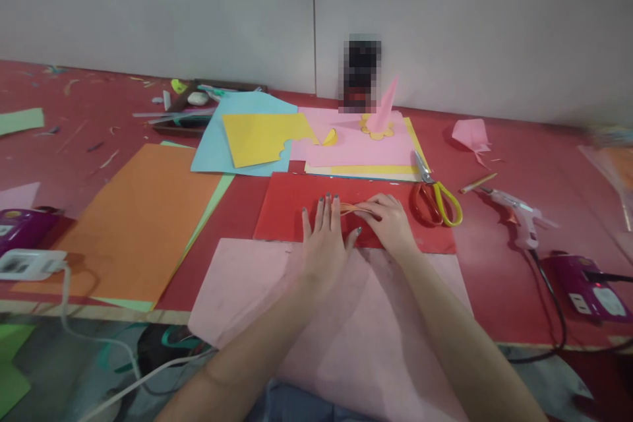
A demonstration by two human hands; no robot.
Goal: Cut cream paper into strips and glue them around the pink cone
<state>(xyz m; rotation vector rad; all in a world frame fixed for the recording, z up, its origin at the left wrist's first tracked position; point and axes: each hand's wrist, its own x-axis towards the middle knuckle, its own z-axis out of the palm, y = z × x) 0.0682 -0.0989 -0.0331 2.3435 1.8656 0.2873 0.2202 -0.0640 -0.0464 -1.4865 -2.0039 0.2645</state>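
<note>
My left hand (323, 237) lies flat on a red sheet or folder (284, 208), fingers spread, pressing beside or on one end of some thin orange strips (349, 208). They look like paper, bowed slightly upward between my hands; their left end is hidden by my fingers. At the other end, my right hand (390, 223) is closed, pinching the strips between thumb and fingers. Right of that hand, scissors (438, 198) with one red and one yellow handle rest on the red sheet's edge, blades pointing away from me.
A glue gun (519, 214), pencil (479, 182) and purple power socket (591, 287) sit at right. Behind are pink sheets (346, 151), a pink paper cone (386, 109) on a yellow scalloped piece, and cut yellow paper (262, 138). Orange paper (143, 217) lies left; pink board (252, 283) nearest.
</note>
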